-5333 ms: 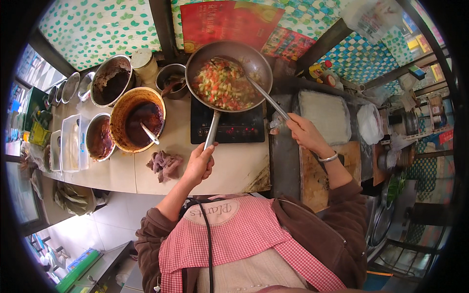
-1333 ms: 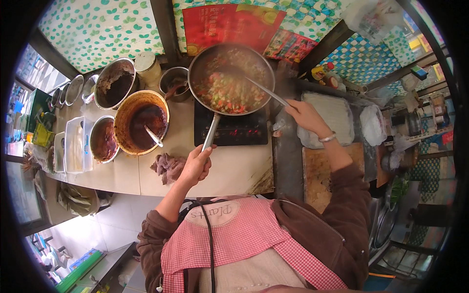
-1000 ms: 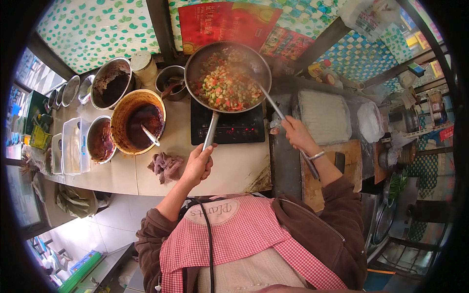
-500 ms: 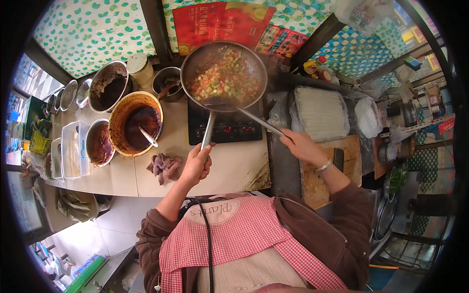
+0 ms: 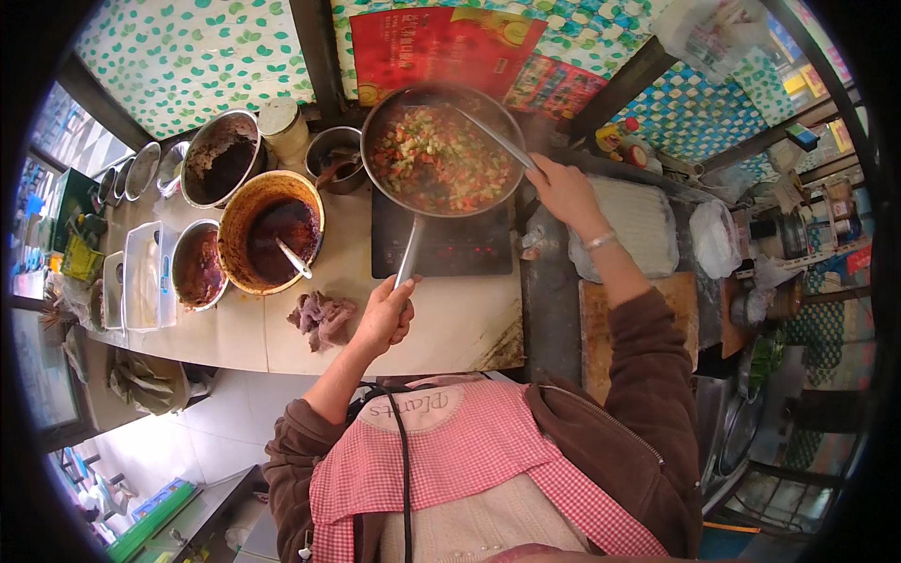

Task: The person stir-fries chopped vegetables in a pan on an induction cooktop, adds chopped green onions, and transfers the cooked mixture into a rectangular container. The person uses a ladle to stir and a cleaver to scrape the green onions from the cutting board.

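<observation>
My left hand (image 5: 385, 315) is closed round the metal handle of a frying pan (image 5: 414, 202). The pan stands over a black induction cooktop (image 5: 441, 251). Diced vegetables (image 5: 413, 150) in red, green and pale pieces lie in it, with faint steam. In my right hand (image 5: 567, 199), at the pan's right rim, is the metal handle of a spatula (image 5: 502, 143). It slants down into the far right part of the pan, where its blade is hard to make out.
Left of the cooktop stand a yellow-rimmed sauce basin (image 5: 225, 235) with a spoon, a smaller bowl (image 5: 177, 281), a metal pot (image 5: 324, 141) and a crumpled cloth (image 5: 324, 319). To the right are a plastic-covered white tray (image 5: 624, 225) and a wooden board (image 5: 638, 328).
My right hand has moved up and slightly right, swinging the spatula from the pan's near side to its far right. The vegetables have spread toward the near right. My left hand keeps its grip.
</observation>
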Tool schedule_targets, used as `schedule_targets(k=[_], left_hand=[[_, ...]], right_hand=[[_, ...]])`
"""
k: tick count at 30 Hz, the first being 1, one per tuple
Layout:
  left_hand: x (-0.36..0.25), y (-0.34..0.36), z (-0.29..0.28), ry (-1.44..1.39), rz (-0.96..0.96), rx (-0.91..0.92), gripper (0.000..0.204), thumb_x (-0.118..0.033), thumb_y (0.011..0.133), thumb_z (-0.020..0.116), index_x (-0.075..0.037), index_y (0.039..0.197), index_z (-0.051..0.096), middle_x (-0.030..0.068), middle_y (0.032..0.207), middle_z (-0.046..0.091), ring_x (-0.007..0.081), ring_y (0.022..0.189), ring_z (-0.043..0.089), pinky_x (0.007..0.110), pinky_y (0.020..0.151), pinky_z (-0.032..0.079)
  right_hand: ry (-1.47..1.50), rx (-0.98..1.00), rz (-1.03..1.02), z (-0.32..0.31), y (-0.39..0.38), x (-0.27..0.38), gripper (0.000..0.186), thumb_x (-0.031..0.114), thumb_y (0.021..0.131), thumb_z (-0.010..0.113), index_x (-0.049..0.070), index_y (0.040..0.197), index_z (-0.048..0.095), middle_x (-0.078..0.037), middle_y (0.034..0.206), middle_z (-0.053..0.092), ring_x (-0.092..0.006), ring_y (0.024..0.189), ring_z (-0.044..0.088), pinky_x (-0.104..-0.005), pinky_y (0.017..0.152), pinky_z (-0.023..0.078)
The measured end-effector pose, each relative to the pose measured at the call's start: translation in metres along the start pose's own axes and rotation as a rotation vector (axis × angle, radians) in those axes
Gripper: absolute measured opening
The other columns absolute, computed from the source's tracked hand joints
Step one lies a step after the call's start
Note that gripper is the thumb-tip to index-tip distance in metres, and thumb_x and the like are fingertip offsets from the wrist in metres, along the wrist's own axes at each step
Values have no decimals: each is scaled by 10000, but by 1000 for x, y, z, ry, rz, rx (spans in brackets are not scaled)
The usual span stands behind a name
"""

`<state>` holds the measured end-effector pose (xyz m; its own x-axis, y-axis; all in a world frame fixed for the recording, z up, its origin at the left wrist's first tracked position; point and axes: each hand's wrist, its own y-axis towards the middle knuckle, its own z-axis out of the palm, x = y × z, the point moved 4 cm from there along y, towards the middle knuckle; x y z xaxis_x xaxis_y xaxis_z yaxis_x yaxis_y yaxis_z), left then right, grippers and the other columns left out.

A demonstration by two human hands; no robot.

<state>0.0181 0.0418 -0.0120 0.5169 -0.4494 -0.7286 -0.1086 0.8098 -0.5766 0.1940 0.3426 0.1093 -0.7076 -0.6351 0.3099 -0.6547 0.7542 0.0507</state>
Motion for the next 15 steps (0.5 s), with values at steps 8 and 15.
schedule_targets(k=[8, 15], left_hand=[[-2, -4, -2, -2, 16, -14, 416, -343, 1092, 509, -42, 1378, 542, -21, 600, 395, 68, 382, 295, 258, 341, 217], [-5, -2, 5, -20, 2, 1, 414, -342, 1092, 518, -37, 1372, 538, -32, 605, 388, 56, 401, 280, 252, 347, 213]], right_hand=[[-74, 173, -172, -12, -26, 9, 409, 350, 1025, 605, 114, 1356, 650, -233, 916, 720, -437, 848, 697, -526, 739, 533], [33, -13, 37, 10, -8, -49, 301, 318, 1045, 560, 74, 1190, 659, -256, 925, 708, -469, 826, 684, -559, 727, 526]])
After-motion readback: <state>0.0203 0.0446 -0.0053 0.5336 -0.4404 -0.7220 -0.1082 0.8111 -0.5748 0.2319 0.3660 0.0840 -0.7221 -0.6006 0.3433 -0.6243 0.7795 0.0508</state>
